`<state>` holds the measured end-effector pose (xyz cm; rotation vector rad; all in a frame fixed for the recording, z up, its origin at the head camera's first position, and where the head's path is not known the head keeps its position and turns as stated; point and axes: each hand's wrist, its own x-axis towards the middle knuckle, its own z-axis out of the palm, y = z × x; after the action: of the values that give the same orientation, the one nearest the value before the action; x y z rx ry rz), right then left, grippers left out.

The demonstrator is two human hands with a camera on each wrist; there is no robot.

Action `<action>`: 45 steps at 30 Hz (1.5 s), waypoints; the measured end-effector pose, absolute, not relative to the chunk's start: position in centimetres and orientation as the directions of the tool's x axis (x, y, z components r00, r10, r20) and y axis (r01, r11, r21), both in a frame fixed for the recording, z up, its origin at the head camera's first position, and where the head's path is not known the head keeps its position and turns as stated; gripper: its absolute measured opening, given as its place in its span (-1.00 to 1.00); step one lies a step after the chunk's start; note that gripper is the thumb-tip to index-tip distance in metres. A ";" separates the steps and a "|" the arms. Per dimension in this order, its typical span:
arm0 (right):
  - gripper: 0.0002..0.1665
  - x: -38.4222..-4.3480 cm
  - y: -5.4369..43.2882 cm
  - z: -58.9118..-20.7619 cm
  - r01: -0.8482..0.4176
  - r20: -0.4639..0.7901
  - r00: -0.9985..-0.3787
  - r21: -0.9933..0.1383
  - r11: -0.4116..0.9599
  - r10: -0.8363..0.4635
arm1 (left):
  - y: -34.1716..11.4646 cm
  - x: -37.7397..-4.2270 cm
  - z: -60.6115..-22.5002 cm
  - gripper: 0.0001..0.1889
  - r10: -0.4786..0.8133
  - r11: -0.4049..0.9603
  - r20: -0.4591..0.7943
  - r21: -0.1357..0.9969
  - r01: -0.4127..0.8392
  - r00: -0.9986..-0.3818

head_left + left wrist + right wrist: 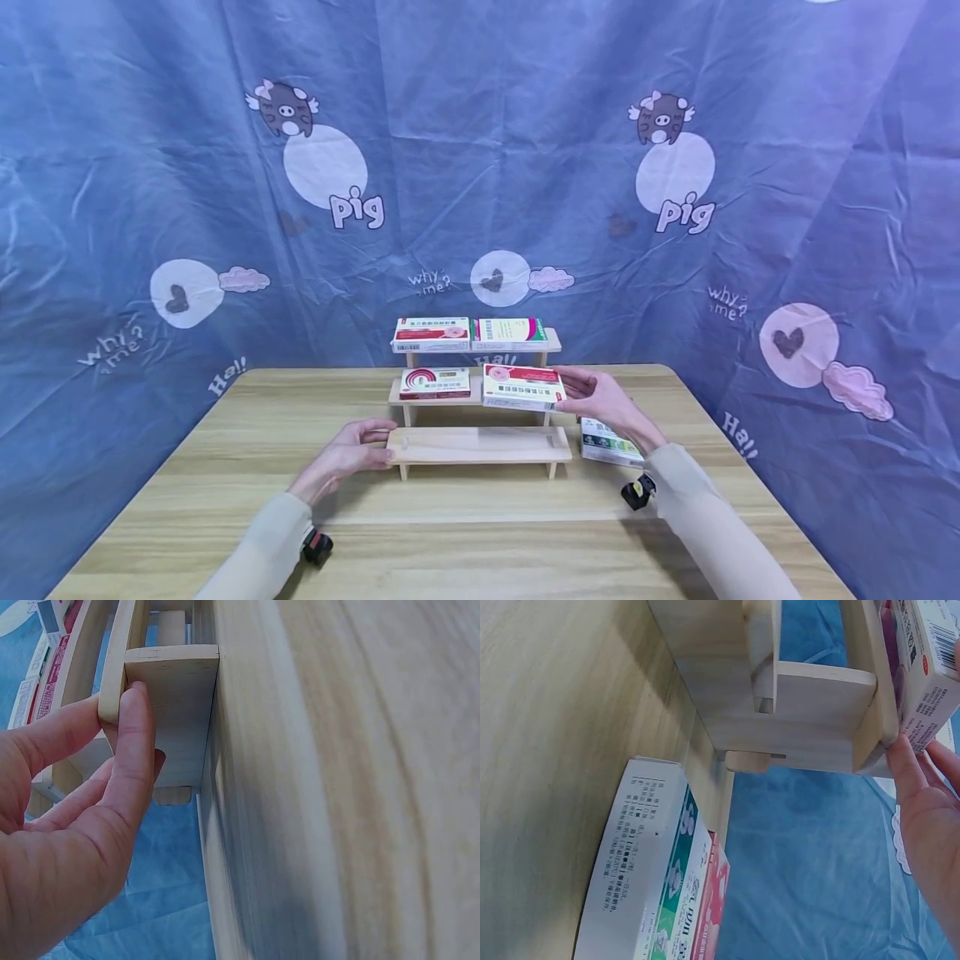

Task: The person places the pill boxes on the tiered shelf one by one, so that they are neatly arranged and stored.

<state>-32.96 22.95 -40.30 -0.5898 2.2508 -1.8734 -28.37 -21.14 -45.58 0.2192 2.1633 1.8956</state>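
A three-tier wooden rack (480, 447) stands on the table. My left hand (348, 451) pinches the left end of its lowest tier between thumb and fingers, seen close up in the left wrist view. With my right hand (602, 406) I hold a red and cream medicine box (522, 388) by its right end, over the right part of the middle tier. In the right wrist view the fingertips are right at the tier's end and the box (930, 716). To its left on that tier lies a dark red and white medicine box (435, 383).
On the top tier lie a red and white box (431, 333) and a green, white and magenta box (510, 332). Right of the rack, under my right forearm, white and green boxes (609, 442) lie on the wooden table (480, 558). A blue patterned curtain (480, 167) hangs behind.
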 end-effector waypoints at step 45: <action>-0.16 -34.3 20.7 -40.4 -0.232 0.129 -0.942 -0.917 0.324 -0.310 | -21.2 -28.5 -45.8 -0.29 0.295 0.142 -0.073 0.989 -0.031 -0.953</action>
<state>-34.34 20.68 -40.41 -0.5117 2.4982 -1.7126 -28.50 -21.20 -45.80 0.2581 2.1698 1.8901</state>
